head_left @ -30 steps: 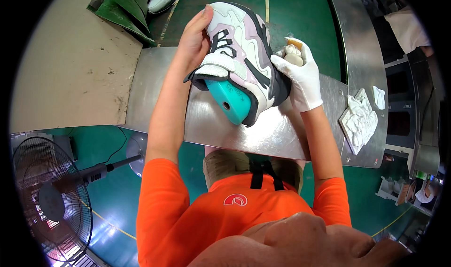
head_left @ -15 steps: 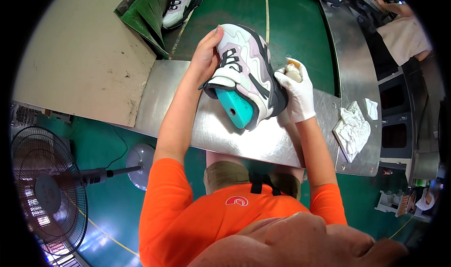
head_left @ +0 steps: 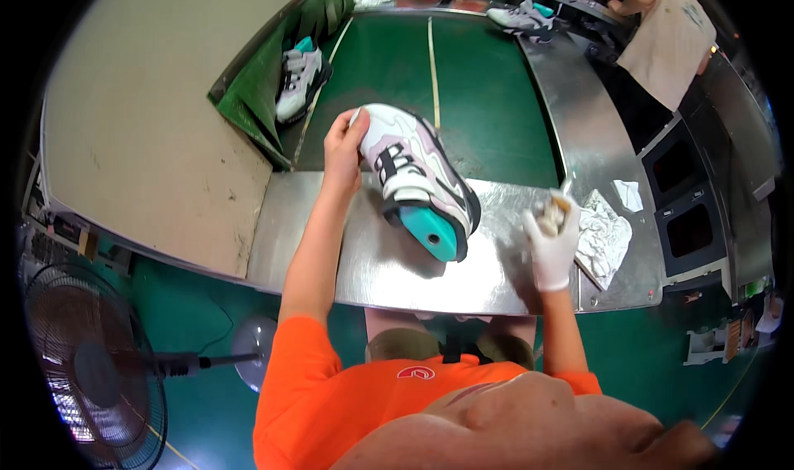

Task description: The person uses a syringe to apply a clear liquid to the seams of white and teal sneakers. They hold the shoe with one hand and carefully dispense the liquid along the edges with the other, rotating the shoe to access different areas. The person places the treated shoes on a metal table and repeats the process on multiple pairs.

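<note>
A white, lilac and black sneaker (head_left: pixel 413 160) with a teal shoe last (head_left: pixel 428 232) inside is tilted over the steel table, toe pointing away. My left hand (head_left: pixel 341 151) is closed around its toe, thumb on the upper. To the right of the shoe and apart from it, my right hand (head_left: pixel 552 259), in a white glove, has its fingers curled around a small off-white lump (head_left: pixel 551 218) with a tan edge. Blur hides what exactly that lump is. Close beside this hand lies a crumpled white cloth (head_left: pixel 604 237) on a flat pad.
Beyond the steel table (head_left: pixel 289 222) runs a green conveyor belt (head_left: pixel 488 98). Another sneaker (head_left: pixel 303 81) stands by a green flap (head_left: pixel 256 93) at left. More shoes (head_left: pixel 523 17) sit at far right, near a co-worker (head_left: pixel 672 40). A floor fan (head_left: pixel 95 371) stands at lower left.
My right hand has moved away from the shoe's side, toward the cloth, still around the lump. My left hand keeps its hold on the sneaker. The view has tilted up, showing more of the belt.
</note>
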Tool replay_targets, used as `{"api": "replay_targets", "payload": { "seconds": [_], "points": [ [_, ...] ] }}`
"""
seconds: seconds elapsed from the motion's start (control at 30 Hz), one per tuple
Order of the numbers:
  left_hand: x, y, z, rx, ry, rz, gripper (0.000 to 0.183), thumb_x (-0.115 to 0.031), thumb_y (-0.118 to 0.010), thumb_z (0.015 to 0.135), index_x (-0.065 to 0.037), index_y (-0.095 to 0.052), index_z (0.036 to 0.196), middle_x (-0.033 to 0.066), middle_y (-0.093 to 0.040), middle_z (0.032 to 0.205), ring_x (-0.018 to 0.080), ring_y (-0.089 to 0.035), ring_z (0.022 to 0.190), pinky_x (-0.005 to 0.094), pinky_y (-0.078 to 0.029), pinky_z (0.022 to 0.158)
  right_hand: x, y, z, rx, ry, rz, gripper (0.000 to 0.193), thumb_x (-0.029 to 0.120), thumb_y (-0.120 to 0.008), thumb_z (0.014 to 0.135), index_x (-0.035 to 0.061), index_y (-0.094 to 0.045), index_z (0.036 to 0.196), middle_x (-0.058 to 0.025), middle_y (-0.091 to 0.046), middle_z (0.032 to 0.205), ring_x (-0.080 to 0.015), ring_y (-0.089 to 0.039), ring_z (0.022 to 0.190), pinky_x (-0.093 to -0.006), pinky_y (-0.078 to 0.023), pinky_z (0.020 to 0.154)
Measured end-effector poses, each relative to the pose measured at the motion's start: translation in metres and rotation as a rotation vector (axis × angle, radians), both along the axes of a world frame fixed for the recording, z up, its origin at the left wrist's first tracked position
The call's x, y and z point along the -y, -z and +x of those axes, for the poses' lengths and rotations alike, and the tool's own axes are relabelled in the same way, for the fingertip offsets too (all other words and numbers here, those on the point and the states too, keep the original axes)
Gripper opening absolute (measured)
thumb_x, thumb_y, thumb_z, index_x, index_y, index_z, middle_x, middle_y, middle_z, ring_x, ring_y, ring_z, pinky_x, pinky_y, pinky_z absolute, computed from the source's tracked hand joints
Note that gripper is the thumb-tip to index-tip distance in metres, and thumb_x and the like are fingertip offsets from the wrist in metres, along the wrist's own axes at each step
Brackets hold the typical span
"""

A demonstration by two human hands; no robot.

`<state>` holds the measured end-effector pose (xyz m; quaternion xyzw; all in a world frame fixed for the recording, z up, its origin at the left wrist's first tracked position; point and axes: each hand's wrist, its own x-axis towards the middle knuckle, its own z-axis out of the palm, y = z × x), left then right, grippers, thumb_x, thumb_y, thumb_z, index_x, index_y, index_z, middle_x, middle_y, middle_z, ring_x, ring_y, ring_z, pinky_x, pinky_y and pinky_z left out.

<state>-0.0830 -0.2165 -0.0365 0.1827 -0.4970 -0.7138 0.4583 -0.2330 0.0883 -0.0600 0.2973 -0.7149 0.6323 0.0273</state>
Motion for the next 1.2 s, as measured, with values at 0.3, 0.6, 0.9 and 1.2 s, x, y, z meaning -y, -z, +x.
{"api": "replay_targets", "payload": {
  "seconds": [0.3,0.6,0.9,1.2],
  "points": [
    [0.058,-0.066,-0.024,0.165,-0.352,-0.367,0.028,-0.023,-0.073,0.086,0.002,-0.066,0.098,0.0029,-0.064,0.084,0.008,-0.055,0.074,0.0229,-0.045,0.064,-0.099,0.031,-0.01,-0.202,0.217,0.181,0.05,0.012,-0.08,0.072,0.0045,-0.056,0.116,-0.011,-0.065,0.091,-0.0218,-0.064,0.078,-0.033,-0.052,0.074],
    [0.177,0.066,0.012,0.368,-0.659,0.351,0.071,-0.018,-0.071,0.083,0.014,-0.03,0.131,0.0262,-0.042,0.135,0.0365,-0.06,0.103,0.0485,-0.061,0.06,-0.09,0.021,-0.005,-0.073,0.239,0.088,0.055,0.011,-0.079,0.072,0.0054,-0.055,0.121,-0.012,-0.067,0.096,-0.0204,-0.066,0.085,-0.0317,-0.053,0.077],
    [0.141,0.02,0.011,1.372,-0.675,-0.22,0.072,-0.038,-0.058,0.092,0.009,-0.027,0.137,0.0213,-0.068,0.086,0.032,-0.07,0.076,0.0399,-0.056,0.059,-0.106,0.031,-0.024,0.2,0.159,0.109,0.049,0.01,-0.078,0.072,0.0045,-0.056,0.116,-0.0085,-0.064,0.091,-0.016,-0.061,0.078,-0.0284,-0.051,0.072],
    [0.105,-0.035,-0.033,1.181,-0.647,-1.252,0.045,-0.038,-0.058,0.091,-0.005,-0.056,0.122,0.0188,-0.07,0.095,0.0367,-0.067,0.088,0.0464,-0.052,0.075,-0.106,0.036,-0.018,0.273,0.148,0.016,0.051,0.004,-0.076,0.073,0.0045,-0.054,0.119,-0.0069,-0.06,0.097,-0.0135,-0.057,0.087,-0.028,-0.049,0.078]
  ]
}}
